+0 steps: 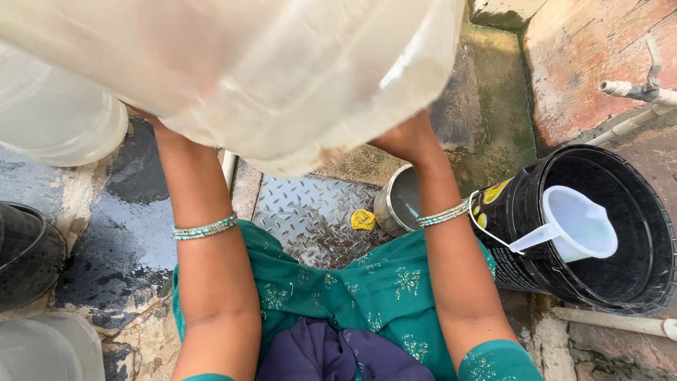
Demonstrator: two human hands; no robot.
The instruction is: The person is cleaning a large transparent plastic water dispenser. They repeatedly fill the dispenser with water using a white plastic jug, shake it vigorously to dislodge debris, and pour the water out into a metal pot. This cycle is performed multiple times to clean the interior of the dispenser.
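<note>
Translucent plastic water jug (268, 77) raised | both hands (405, 137) beneath — grasp hidden, cannot tell | judgement: support base, tilt slowly

An outdoor washing spot at a home: wet stone floor (120, 240), wall tap (638, 88), black bucket (606, 282).

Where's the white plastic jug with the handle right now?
In the head view, the white jug sits inside the black bucket at the right, just beyond the person's right forearm and below the wall tap.

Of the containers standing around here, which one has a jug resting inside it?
The black bucket at right: a white plastic jug rests inside. The steel pot holds none.
</note>
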